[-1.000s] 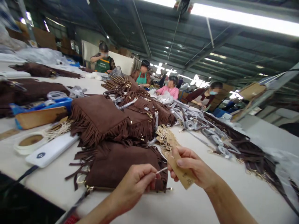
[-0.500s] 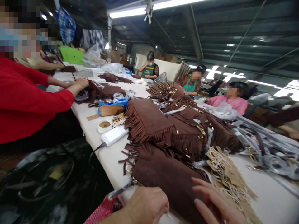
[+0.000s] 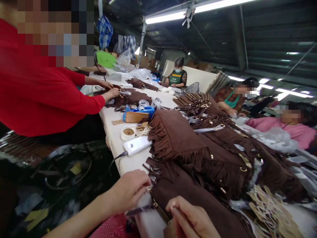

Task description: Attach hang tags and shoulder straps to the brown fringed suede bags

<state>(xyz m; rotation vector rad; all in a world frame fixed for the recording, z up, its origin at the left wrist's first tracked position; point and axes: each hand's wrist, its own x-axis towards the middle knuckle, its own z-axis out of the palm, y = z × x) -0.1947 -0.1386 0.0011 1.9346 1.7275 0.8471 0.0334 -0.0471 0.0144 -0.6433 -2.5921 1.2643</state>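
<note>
A dark brown fringed bag (image 3: 198, 195) lies right in front of me, its zipper edge towards me. My left hand (image 3: 131, 190) is closed at the bag's left end, by a small metal ring. What its fingers grip there is hidden. Close to the near edge of the bag, my right hand (image 3: 189, 216) is pinched, its fingertips together; I cannot make out what is between them. A dark, narrow tool (image 3: 138, 210), blurred, lies below my left hand near the table edge.
More brown fringed bags (image 3: 183, 135) are piled beyond. Left of them are a white device (image 3: 137, 144) with a cable, a tape roll (image 3: 128, 133) and a phone (image 3: 136, 117). Corded tags (image 3: 271, 211) lie at right. A person in red (image 3: 61, 99) works at left; others sit across.
The view has swung left. My left hand has moved up to the bag's left end. My right hand, spread over the bag before, has come to its near edge and closed into a pinch.
</note>
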